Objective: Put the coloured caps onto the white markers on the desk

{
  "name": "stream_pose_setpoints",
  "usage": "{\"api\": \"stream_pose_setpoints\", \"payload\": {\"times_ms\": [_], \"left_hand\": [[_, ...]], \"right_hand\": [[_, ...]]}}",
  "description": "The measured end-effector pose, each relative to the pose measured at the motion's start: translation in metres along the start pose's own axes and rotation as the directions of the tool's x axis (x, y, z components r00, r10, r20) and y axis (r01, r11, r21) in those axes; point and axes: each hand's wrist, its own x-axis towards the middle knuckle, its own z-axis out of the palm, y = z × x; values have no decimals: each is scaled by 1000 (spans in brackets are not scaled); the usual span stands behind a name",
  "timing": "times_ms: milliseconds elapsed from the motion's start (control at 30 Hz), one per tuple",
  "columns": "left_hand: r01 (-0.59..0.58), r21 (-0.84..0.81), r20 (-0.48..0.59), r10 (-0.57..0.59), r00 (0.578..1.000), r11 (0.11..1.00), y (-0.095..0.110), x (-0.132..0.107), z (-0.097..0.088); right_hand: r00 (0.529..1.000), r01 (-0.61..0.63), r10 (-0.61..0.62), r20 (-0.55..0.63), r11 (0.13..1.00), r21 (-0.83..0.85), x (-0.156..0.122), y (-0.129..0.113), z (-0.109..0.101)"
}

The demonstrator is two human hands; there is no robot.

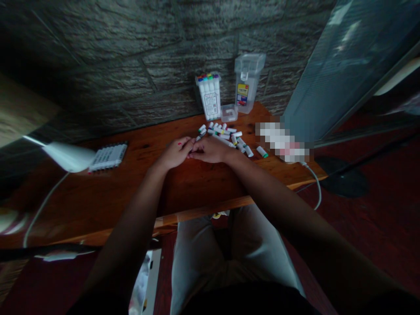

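My left hand (177,152) and my right hand (210,150) meet over the wooden table (131,192), fingers curled and pressed together at the tips. Whatever they hold between them is hidden by the fingers. A small red mark shows on the back of my left hand. Just beyond my right hand lies a loose pile of short white markers (224,136) with coloured ends. One marker with a green end (262,152) lies apart, to the right of the pile.
Behind the pile stand a case packed with upright markers (210,98), a small clear tray (229,113) and a tall clear plastic box (248,83). At left are a row of markers (109,156) and a white lamp (67,156). A pixelated white object (278,139) with a cord lies right.
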Motion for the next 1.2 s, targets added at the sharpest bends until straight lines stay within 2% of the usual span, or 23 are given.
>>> {"api": "stream_pose_setpoints", "payload": {"times_ms": [200,1200], "left_hand": [[1,-14,5,-1,1000,1000,-1,1,0],[11,13,10,-11,1000,1000,0,2,1]], "right_hand": [[1000,-27,27,6,1000,1,0,0,0],[1000,-8,8,-13,1000,0,0,2,1]]}}
